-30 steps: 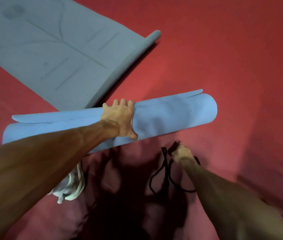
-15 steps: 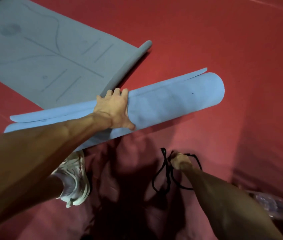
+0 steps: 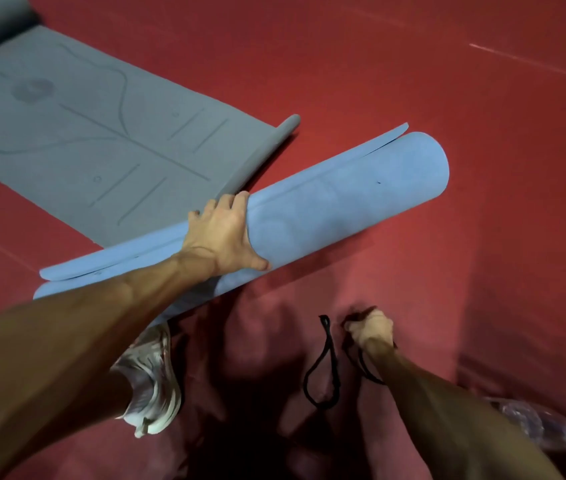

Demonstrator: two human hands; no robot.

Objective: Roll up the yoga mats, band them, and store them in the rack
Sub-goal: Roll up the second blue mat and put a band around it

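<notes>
A rolled light-blue yoga mat [image 3: 343, 195] lies slanted across the red floor, its loose end flap sticking out along the far side. My left hand [image 3: 222, 237] grips the roll near its middle, fingers over the top and thumb on the near side. My right hand [image 3: 371, 329] is closed around a black cord band [image 3: 323, 368], which hangs in loops over the floor in front of me. A grey yoga mat [image 3: 77, 140] with printed alignment lines lies flat at the upper left, its near end curled up.
My white sneaker [image 3: 153, 379] stands on the floor under the left arm. A clear plastic bottle with a green cap [image 3: 551, 427] lies at the lower right. The red floor [image 3: 465, 98] stretches open to the right and back.
The blue roll has swung, its right end now further from me and higher in view. My right hand has kept hold of the black band, close to the same spot.
</notes>
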